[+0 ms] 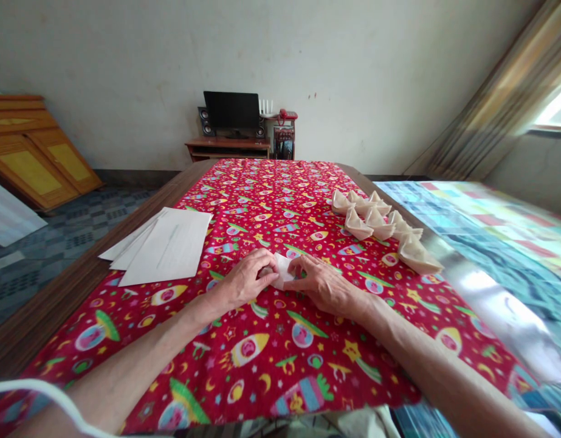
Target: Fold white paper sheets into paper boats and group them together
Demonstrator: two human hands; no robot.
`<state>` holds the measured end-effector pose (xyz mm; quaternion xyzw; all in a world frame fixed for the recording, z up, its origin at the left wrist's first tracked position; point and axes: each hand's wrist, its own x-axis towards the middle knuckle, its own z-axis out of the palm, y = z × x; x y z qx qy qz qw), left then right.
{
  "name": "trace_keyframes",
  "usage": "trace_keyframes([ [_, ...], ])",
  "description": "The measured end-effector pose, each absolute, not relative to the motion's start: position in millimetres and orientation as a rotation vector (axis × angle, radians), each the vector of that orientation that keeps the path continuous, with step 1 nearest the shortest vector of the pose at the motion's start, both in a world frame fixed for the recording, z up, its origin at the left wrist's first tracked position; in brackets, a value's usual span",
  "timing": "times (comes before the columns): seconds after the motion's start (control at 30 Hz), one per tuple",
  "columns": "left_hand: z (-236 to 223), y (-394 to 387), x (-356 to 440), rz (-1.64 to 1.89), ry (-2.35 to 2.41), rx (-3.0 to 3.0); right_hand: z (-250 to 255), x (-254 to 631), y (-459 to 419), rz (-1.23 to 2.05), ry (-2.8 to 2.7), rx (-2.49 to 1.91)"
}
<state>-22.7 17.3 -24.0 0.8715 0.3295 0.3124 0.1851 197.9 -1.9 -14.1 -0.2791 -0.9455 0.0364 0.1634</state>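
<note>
Between my two hands is a small folded piece of white paper (282,271), held just above or against the red cloth. My left hand (251,277) pinches its left side between thumb and fingers. On its right side, the thumb and fingers of my right hand (320,281) close on it in the same way. Part of the paper is hidden behind my fingers. Off to the left lie several flat sheets of paper (171,246), fanned over one another. At the right, several folded paper shapes (379,225) with pointed, boat-like ends sit grouped together.
A red patterned cloth (248,353) covers most of the brown table (138,225). To the right is a bed (499,243) with bright covers. Against the far wall stand a monitor (231,111) and a red telephone (287,114). A white cable (47,389) crosses the lower left.
</note>
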Motion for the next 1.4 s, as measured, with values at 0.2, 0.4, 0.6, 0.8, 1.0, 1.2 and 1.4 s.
trace_keyframes([
  [0.2, -25.4, 13.7, -16.5, 0.886, 1.079, 2.489, -13.0, 200.4, -1.5, 0.305, -2.423, -0.897],
  [0.4, -26.1, 9.2, -19.9, 0.867, 1.072, 2.562, -16.9, 196.8, -2.7, 0.192, -2.534, -0.785],
  [0.6, -17.6, 7.0, -38.2, 0.691, 0.849, 2.682, -15.9, 192.5, -1.0, 0.108, -2.591, -0.785],
  [0.8, -16.0, 1.9, -36.8, 0.712, 0.915, 2.852, -15.9, 194.1, 1.6, 0.130, -2.573, -0.776],
  [1.0, -22.3, 0.0, -37.0, 0.711, 0.940, 2.886, -21.1, 193.7, 6.5, 0.212, -2.512, -0.786],
  [1.2, -33.4, 7.2, -33.7, 0.974, 1.075, 2.639, -24.2, 188.8, 18.1, 0.407, -2.350, -0.907],
  [1.4, -35.0, 11.3, -31.8, 1.003, 1.253, 2.515, -24.5, 184.5, 23.7, 0.336, -2.293, -1.165],
])
